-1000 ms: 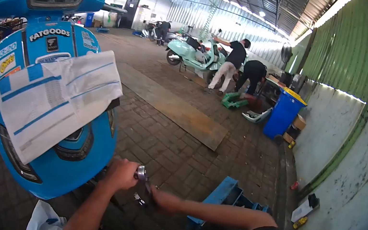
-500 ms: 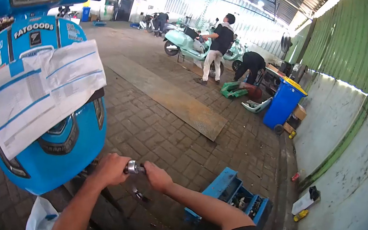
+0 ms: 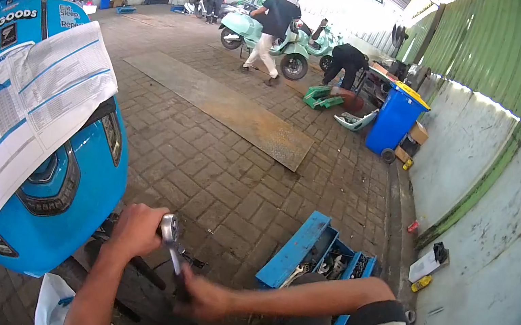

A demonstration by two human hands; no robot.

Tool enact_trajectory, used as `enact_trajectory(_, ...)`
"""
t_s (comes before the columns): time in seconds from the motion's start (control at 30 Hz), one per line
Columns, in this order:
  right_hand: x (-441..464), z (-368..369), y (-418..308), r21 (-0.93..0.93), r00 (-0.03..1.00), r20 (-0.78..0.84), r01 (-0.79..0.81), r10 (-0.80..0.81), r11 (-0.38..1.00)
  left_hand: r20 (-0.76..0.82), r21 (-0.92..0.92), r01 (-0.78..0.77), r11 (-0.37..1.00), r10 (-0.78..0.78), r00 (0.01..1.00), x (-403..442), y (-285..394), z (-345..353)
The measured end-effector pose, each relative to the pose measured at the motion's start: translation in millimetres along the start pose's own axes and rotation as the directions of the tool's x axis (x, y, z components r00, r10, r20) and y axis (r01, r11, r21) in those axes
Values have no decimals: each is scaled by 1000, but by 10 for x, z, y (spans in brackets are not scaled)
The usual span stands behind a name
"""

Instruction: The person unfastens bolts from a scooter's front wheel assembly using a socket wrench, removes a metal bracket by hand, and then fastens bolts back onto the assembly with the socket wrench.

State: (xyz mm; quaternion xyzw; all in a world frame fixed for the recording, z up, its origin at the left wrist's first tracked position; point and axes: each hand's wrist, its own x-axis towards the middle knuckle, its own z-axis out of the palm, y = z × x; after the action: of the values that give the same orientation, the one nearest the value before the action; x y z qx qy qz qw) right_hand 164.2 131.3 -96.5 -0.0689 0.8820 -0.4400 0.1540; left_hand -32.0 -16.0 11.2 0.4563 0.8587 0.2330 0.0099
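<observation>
A chrome ratchet wrench (image 3: pixel 173 241) slants in front of the blue scooter (image 3: pixel 87 189), above its front wheel (image 3: pixel 136 290). My left hand (image 3: pixel 137 230) is closed at the ratchet's round head, its fingertips partly hidden. Lower and to the right, my right hand (image 3: pixel 205 296) wraps around the handle end, slightly blurred by motion. A printed paper sheet with blue bands (image 3: pixel 44 95) lies over the scooter's front panel. Right of my hands, an open blue toolbox (image 3: pixel 294 247) holds several metal tools.
A flat metal plate (image 3: pixel 227 115) lies on the brick floor. Along the right wall stand a blue bin (image 3: pixel 391 122), a white container (image 3: pixel 429 261) and a yellow bottle (image 3: pixel 421 283). Farther back, one person (image 3: pixel 277 21) walks by mint-green scooters and another (image 3: pixel 347 63) bends over.
The ratchet's handle has swung into view, and my right hand has moved down, away from its head. My view has shifted. The standing person in the background has turned and stepped left.
</observation>
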Motion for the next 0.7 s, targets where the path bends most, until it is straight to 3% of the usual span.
enact_trajectory(0.03,229,-392,114,-225,991,-69,-124,111,967,12,83,-26,996,25,1000,-26,22,100)
enact_trajectory(0.07,491,-781,184,-419,965,-163,-256,205,871,81,2,-8,1000,7,997,-36,118,-18)
enact_trajectory(0.1,714,-953,444,-503,944,-328,-149,-29,851,84,2,-15,1000,15,996,-28,156,17)
enact_trajectory(0.13,937,-1081,579,-603,842,-454,-49,-292,796,18,9,2,1000,-3,1000,-2,143,6)
enact_trajectory(0.17,996,-1086,579,-597,830,-469,-45,-303,801,-37,17,16,1000,-15,999,13,114,15)
enact_trajectory(0.2,973,-1058,614,-533,920,-351,-44,-173,845,-79,21,15,1000,-13,997,13,78,74)
enact_trajectory(0.27,676,-917,520,-452,995,-29,-97,94,887,-46,15,6,1000,-6,999,70,17,111)
enact_trajectory(0.3,438,-767,240,-442,965,150,-127,213,888,-32,16,8,1000,-7,999,84,6,128)
enact_trajectory(0.37,52,-110,232,-93,992,111,62,-52,994,-60,31,-4,1000,6,998,111,32,116)
enact_trajectory(0.43,-185,-62,-476,241,992,50,105,-120,965,-3,66,-19,998,19,1000,72,52,136)
enact_trajectory(0.57,-65,-394,-578,110,980,198,-5,-17,994,-42,-19,26,999,-27,999,46,54,41)
enact_trajectory(0.63,118,-279,12,-85,992,100,-67,76,994,1,29,0,1000,0,1000,3,58,71)
enact_trajectory(0.7,252,-332,281,-309,972,-229,-125,54,943,-46,8,17,1000,-17,999,-2,75,123)
